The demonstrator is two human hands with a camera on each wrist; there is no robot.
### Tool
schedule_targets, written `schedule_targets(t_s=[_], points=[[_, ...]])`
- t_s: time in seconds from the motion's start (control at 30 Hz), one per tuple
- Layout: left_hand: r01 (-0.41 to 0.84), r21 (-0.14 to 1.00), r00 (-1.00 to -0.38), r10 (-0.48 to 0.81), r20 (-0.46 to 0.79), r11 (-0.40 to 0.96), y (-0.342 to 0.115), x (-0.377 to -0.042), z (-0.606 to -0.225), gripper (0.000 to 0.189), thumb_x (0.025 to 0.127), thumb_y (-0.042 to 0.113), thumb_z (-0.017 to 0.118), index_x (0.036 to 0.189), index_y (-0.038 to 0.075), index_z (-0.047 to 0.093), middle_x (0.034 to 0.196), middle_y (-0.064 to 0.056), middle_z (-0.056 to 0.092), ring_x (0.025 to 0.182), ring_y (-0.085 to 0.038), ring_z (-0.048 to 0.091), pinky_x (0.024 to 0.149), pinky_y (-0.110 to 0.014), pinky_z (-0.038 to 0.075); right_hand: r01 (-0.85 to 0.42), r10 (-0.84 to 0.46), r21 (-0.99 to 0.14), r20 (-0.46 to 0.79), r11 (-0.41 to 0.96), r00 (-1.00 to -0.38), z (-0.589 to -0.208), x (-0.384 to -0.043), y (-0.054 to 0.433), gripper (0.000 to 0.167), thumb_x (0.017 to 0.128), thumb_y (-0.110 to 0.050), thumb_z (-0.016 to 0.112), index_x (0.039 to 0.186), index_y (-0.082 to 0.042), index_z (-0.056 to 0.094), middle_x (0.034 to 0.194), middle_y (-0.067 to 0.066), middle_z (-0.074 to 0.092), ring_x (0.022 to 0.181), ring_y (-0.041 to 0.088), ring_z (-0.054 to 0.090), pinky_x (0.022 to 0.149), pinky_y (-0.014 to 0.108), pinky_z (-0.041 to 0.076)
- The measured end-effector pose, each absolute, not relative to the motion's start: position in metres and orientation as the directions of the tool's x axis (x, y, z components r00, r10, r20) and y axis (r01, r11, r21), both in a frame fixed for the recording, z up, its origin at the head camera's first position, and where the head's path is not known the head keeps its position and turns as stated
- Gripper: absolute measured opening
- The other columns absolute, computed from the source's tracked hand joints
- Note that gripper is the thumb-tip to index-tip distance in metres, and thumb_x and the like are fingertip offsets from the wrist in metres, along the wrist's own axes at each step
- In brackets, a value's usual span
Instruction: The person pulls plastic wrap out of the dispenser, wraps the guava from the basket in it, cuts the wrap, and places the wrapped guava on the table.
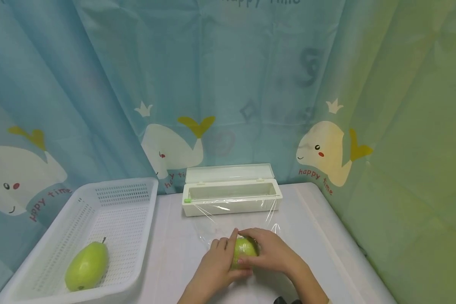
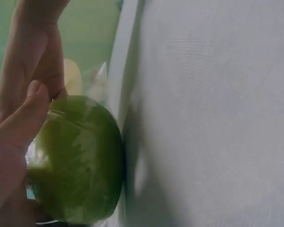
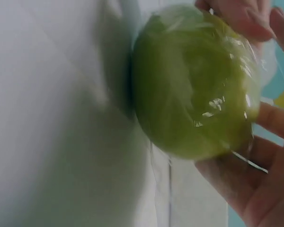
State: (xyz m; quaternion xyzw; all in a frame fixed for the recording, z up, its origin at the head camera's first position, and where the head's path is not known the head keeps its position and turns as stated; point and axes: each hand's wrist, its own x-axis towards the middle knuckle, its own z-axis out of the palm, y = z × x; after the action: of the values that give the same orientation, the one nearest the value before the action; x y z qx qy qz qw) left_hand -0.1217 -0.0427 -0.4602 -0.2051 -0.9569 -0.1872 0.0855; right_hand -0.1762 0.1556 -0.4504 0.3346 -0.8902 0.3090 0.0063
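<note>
A green pear (image 1: 245, 250) with clear plastic wrap around it lies on the table between both hands. My left hand (image 1: 216, 261) holds its left side, the index finger lying along the top and the thumb near the front. From the right, my right hand (image 1: 271, 250) curls over the pear, thumb across its near side. Creased, shiny film covers the pear (image 3: 194, 90) in the right wrist view. A sheet of plastic wrap (image 1: 228, 219) runs from the front of the white wrap box (image 1: 197, 210) toward the pear. The box's lid (image 1: 229, 172) stands raised.
At the left, a white plastic basket (image 1: 149, 219) contains another green pear (image 1: 86, 266) with a stem. Behind the table hangs a blue whale-print curtain (image 1: 235, 84), turning green on the right (image 1: 422, 169). A small green slider (image 1: 188, 200) sits on the box's left end.
</note>
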Motion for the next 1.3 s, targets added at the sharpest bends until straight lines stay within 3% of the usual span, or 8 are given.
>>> schedule_targets(t_s=[0.1, 0.23, 0.33, 0.47, 0.67, 0.8, 0.97, 1.3], points=[[0.411, 0.320, -0.909, 0.358, 0.213, 0.853, -0.042, -0.125, -0.463, 0.095, 0.085, 0.070, 0.060, 0.152, 0.007, 0.035, 0.117, -0.011, 0.061, 0.096, -0.024, 0.053, 0.074, -0.037, 0.054, -0.544, -0.593, -0.644, 0.169, 0.538, -0.787, -0.451, -0.178, 0.162, 0.079, 0.076, -0.060, 0.078, 0.139, -0.019, 0.055, 0.135, -0.003, 0.061, 0.113, 0.013, 0.061, 0.094, 0.040, 0.052], [0.392, 0.360, -0.920, 0.364, 0.146, 0.847, -0.045, -0.131, -0.465, 0.079, 0.095, 0.069, 0.042, 0.151, 0.013, 0.036, 0.117, -0.010, 0.060, 0.095, -0.023, 0.051, 0.078, -0.040, 0.052, -0.505, -0.589, -0.704, 0.151, 0.499, -0.794, -0.454, -0.183, 0.167, 0.074, 0.077, -0.052, 0.080, 0.137, -0.017, 0.053, 0.134, -0.005, 0.060, 0.115, 0.014, 0.062, 0.095, 0.041, 0.052], [0.356, 0.436, -0.932, 0.346, 0.106, 0.827, -0.046, -0.135, -0.464, 0.070, 0.101, 0.063, 0.030, 0.150, 0.014, 0.039, 0.118, -0.011, 0.061, 0.098, -0.025, 0.054, 0.079, -0.046, 0.053, -0.522, -0.596, -0.700, 0.169, 0.488, -0.785, -0.457, -0.186, 0.169, 0.069, 0.075, -0.049, 0.083, 0.131, -0.017, 0.059, 0.129, -0.009, 0.063, 0.116, 0.013, 0.061, 0.098, 0.042, 0.051], [0.308, 0.519, -0.945, 0.320, 0.069, 0.798, -0.049, -0.141, -0.460, 0.062, 0.106, 0.053, 0.023, 0.148, 0.011, 0.044, 0.119, -0.014, 0.062, 0.103, -0.032, 0.058, 0.080, -0.053, 0.053, -0.570, -0.614, -0.649, 0.195, 0.504, -0.765, -0.462, -0.189, 0.171, 0.080, 0.067, -0.051, 0.089, 0.134, -0.019, 0.060, 0.133, -0.010, 0.062, 0.121, 0.016, 0.055, 0.102, 0.045, 0.047], [0.289, 0.573, -0.948, 0.311, 0.063, 0.767, -0.050, -0.149, -0.461, 0.061, 0.108, 0.050, 0.024, 0.145, 0.008, 0.047, 0.123, -0.022, 0.052, 0.103, -0.039, 0.062, 0.077, -0.056, 0.055, -0.586, -0.627, -0.643, 0.204, 0.494, -0.752, -0.469, -0.192, 0.170, 0.089, 0.064, -0.044, 0.092, 0.140, -0.015, 0.055, 0.137, -0.006, 0.059, 0.123, 0.019, 0.055, 0.104, 0.046, 0.046], [0.253, 0.578, -0.957, 0.288, 0.034, 0.776, -0.053, -0.153, -0.464, 0.060, 0.106, 0.054, 0.023, 0.145, 0.013, 0.047, 0.110, -0.016, 0.054, 0.090, -0.028, 0.062, 0.069, -0.050, 0.054, -0.562, -0.614, -0.665, 0.194, 0.491, -0.765, -0.472, -0.193, 0.167, 0.087, 0.067, -0.043, 0.091, 0.140, -0.015, 0.053, 0.139, -0.004, 0.058, 0.125, 0.019, 0.056, 0.103, 0.045, 0.047], [0.216, 0.591, -0.965, 0.260, 0.011, 0.777, -0.056, -0.157, -0.466, 0.057, 0.106, 0.056, 0.024, 0.145, 0.021, 0.046, 0.102, -0.015, 0.059, 0.084, -0.026, 0.061, 0.066, -0.050, 0.052, -0.525, -0.590, -0.673, 0.161, 0.520, -0.791, -0.474, -0.193, 0.164, 0.084, 0.072, -0.045, 0.088, 0.142, -0.015, 0.052, 0.141, -0.002, 0.057, 0.126, 0.020, 0.056, 0.101, 0.044, 0.049], [0.201, 0.630, -0.978, 0.189, 0.088, 0.750, -0.052, -0.169, -0.466, 0.047, 0.108, 0.039, 0.033, 0.129, 0.013, 0.066, 0.093, -0.008, 0.058, 0.076, -0.017, 0.053, 0.063, -0.039, 0.047, -0.528, -0.567, -0.641, 0.172, 0.557, -0.806, -0.475, -0.194, 0.165, 0.082, 0.071, -0.050, 0.086, 0.140, -0.017, 0.055, 0.134, -0.005, 0.062, 0.115, 0.014, 0.060, 0.095, 0.040, 0.052]])
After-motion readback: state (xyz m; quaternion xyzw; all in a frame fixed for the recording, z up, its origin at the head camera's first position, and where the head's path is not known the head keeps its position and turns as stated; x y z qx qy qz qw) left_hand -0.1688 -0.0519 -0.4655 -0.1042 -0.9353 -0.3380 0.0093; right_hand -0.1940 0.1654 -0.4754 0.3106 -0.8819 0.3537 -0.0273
